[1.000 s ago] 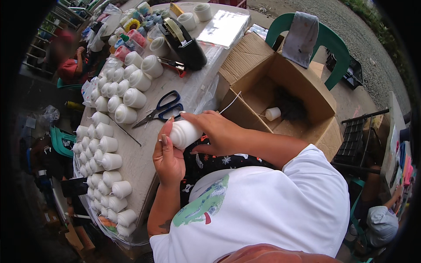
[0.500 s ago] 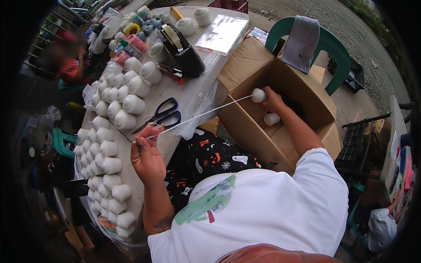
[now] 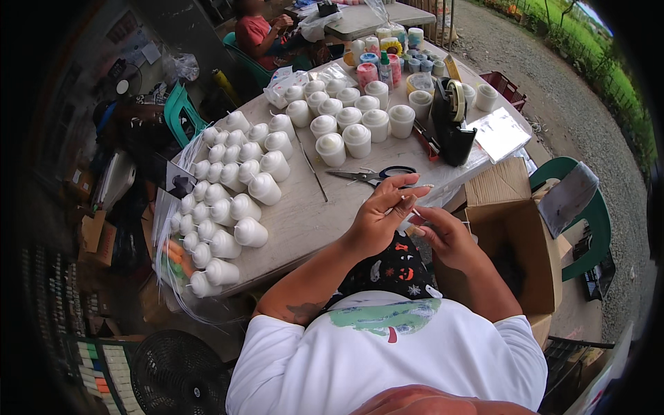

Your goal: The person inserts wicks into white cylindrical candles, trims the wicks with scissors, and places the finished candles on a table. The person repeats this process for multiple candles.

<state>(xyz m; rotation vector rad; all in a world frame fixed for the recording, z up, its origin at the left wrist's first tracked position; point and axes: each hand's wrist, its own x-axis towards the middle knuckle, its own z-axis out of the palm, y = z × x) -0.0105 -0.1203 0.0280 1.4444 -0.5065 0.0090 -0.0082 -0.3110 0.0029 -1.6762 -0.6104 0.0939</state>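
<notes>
My left hand (image 3: 377, 221) is over the table's near edge, its fingers closed round a thin white string (image 3: 413, 211). My right hand (image 3: 446, 236) faces it, thumb and fingers pinched at the same string; the fingers partly hide it. Just beyond the hands lie scissors (image 3: 380, 176) with dark blue handles, blades partly apart. White candle-like cups (image 3: 357, 141) with domed tops stand in rows on the table, and another block of them (image 3: 250, 232) is at the left, several with thin white wicks showing. A thin dark rod (image 3: 312, 171) lies between the two groups.
An open cardboard box (image 3: 484, 188) stands right of my lap, beside a green chair (image 3: 600, 228) with a cloth on it. A black tape dispenser (image 3: 453, 131), clear plastic sheets (image 3: 503, 135) and coloured candles (image 3: 369, 72) occupy the table's far end. Another person (image 3: 256, 34) sits beyond.
My right hand has left the box, where it held a small white spool, and come up to my left hand. The long taut string no longer shows. The view has turned.
</notes>
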